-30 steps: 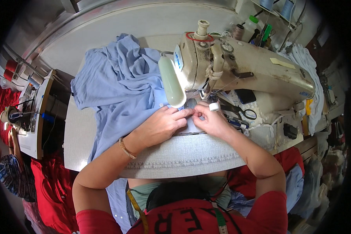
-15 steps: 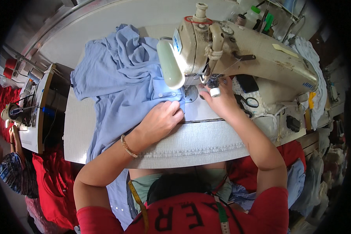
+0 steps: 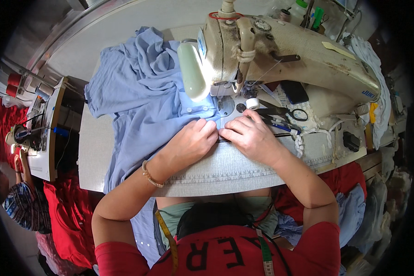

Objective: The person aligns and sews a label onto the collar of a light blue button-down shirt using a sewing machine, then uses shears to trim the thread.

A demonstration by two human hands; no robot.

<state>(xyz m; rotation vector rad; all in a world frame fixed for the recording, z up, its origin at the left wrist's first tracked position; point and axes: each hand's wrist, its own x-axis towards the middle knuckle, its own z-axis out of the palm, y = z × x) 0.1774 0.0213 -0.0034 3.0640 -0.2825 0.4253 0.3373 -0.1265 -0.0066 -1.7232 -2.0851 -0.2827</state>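
Note:
A light blue shirt [image 3: 138, 96] with small buttons lies across the left side of the sewing table, its edge at the needle area. My left hand [image 3: 193, 142], with a beaded bracelet on its wrist, is closed on the shirt's near edge, just in front of the buttons. Beside it, my right hand [image 3: 253, 138] has thumb and forefinger together at the shirt's right edge; what lies between those fingertips is largely hidden. Above both hands stands a beige sewing machine [image 3: 271, 46] with a lit pale green lamp [image 3: 192, 76]. A small white spool [image 3: 252, 104] sits just beyond my right hand.
Black-handled scissors [image 3: 299, 114], pens [image 3: 280, 123] and a dark phone-like slab [image 3: 294, 92] lie under the machine arm. A ruler strip [image 3: 202, 178] runs along the table's front. At far left another person's hands [image 3: 21, 161] work at a second machine.
My right hand has come back from the needle area, leftward and nearer to me, to the shirt's edge beside my left hand. The left hand stays at the shirt. The view has shifted slightly.

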